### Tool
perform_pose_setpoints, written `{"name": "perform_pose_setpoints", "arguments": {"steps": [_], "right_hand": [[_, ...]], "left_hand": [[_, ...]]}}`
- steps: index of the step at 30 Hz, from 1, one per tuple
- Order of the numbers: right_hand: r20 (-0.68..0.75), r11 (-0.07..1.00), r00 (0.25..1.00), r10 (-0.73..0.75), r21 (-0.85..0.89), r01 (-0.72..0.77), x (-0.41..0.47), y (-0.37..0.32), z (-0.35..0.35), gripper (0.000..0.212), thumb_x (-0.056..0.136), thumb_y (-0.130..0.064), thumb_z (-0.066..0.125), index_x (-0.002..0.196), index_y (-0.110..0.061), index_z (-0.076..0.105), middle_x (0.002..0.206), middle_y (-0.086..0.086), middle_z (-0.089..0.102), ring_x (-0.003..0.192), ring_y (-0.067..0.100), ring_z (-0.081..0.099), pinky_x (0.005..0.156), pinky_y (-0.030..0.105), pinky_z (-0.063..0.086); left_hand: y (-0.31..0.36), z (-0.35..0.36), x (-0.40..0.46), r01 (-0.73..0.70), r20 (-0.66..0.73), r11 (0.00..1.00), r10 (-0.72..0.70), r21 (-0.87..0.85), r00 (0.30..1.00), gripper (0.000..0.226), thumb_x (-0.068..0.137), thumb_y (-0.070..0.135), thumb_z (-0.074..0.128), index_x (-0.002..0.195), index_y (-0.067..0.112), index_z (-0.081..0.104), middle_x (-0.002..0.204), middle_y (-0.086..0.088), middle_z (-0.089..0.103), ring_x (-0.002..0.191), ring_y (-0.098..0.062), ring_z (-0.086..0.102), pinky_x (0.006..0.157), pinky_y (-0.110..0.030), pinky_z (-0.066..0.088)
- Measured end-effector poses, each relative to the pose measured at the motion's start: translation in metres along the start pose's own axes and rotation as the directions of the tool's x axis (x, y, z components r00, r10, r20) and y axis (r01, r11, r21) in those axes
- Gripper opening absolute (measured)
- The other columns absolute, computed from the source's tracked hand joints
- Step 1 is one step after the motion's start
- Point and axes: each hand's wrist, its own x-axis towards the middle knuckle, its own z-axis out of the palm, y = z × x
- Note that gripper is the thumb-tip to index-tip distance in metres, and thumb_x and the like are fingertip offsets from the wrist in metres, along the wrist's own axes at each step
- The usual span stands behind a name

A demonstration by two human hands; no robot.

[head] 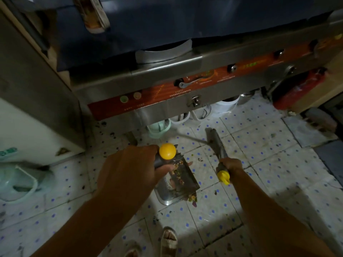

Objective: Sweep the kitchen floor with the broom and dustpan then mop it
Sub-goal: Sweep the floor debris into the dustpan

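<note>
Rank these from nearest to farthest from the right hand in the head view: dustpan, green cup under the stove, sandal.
From the right hand:
1. Dustpan, just to its left on the floor.
2. Sandal, below it, near the bottom edge.
3. Green cup, up left under the stove.

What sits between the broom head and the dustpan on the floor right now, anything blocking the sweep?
Nothing visible blocks it. The broom head lies on bare tile up and right of the dustpan, with only scattered debris between them. The left hand holds the dustpan handle, the right hand the broom handle. The buckets stand farther back, under the stove.
</note>
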Motion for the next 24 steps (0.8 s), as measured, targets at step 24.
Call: {"name": "perform_pose_setpoints", "arguments": {"steps": [24], "right_hand": [[0.207, 0.775, 0.976, 0.070, -0.627, 0.077, -0.081, 0.092, 0.050, 0.022, 0.091, -0.011, 0.061, 0.079, 0.001, 0.046, 0.080, 0.014, 0.051, 0.081, 0.023, 0.051, 0.068, 0.030, 0.042]], "left_hand": [[-0.051, -0.018, -0.057, 0.047, -0.026, 0.999, -0.047, -0.020, 0.999, 0.041, 0.081, 0.059, 0.056, 0.060, 0.028, 0.040, 0.052, 0.010, 0.042, 0.052, 0.001, 0.043, 0.049, -0.021, 0.029]]}}
